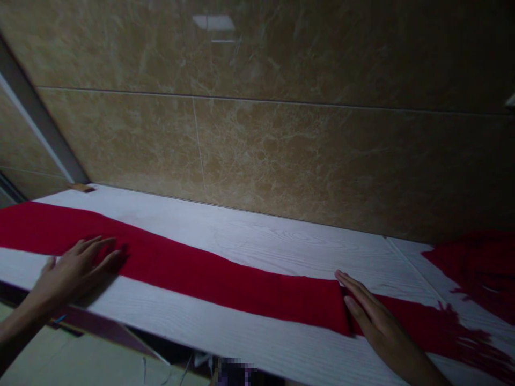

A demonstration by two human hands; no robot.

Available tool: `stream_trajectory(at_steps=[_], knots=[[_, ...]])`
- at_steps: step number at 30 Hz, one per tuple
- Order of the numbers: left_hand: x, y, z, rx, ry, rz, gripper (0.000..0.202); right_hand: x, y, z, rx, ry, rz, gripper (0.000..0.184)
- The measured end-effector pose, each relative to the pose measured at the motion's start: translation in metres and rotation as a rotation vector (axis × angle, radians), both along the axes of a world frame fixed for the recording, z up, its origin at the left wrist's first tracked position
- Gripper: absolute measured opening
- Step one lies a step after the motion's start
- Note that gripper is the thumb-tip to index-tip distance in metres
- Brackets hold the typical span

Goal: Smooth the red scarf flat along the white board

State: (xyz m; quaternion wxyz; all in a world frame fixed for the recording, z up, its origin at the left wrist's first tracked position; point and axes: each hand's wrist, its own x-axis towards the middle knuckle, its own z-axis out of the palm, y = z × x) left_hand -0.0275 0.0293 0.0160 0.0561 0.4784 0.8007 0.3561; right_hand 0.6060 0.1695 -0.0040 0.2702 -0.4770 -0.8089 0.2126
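Both hands lie flat with fingers spread, holding nothing: the left hand (78, 268) presses on the red scarf (209, 273), and the right hand (372, 316) rests where a folded layer ends. The soft knitted scarf stretches lengthwise along the pale wood-grain table (249, 238), fringe (466, 335) at its right end. More red fabric (483, 268) lies beyond. A glossy marbled tile wall (281, 145) rises behind.

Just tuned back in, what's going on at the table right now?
A person has a long red scarf stretched along the white table by the tiled wall. The left hand lies flat and open on it toward one end; the right hand lies flat at a folded edge, fringe beyond. More red fabric sits at far right.
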Motion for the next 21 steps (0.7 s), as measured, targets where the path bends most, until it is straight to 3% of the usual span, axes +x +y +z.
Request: stream_trajectory(at_steps=[3,7,11,13,18,21], knots=[[0.034,0.004,0.016,0.126,0.224,0.049,0.052,-0.001,0.001,-0.001,0.016,-0.005,0.005,0.062],[0.077,0.011,0.036,0.078,0.221,-0.151,0.042,0.000,0.002,-0.001,0.032,0.024,-0.011,0.060],[0.099,0.019,0.045,0.013,0.026,-0.180,0.042,0.005,0.003,-0.001,0.102,0.059,-0.023,0.058],[0.100,0.021,0.047,0.036,-0.117,-0.114,0.044,0.009,0.003,0.000,0.162,0.058,-0.012,0.055],[0.094,0.022,0.054,0.201,-0.740,0.101,0.045,-0.001,-0.004,0.015,0.323,0.042,0.065,0.044],[0.096,0.023,0.056,0.138,-0.750,0.124,0.042,-0.025,-0.011,0.033,0.373,0.017,0.177,0.042]])
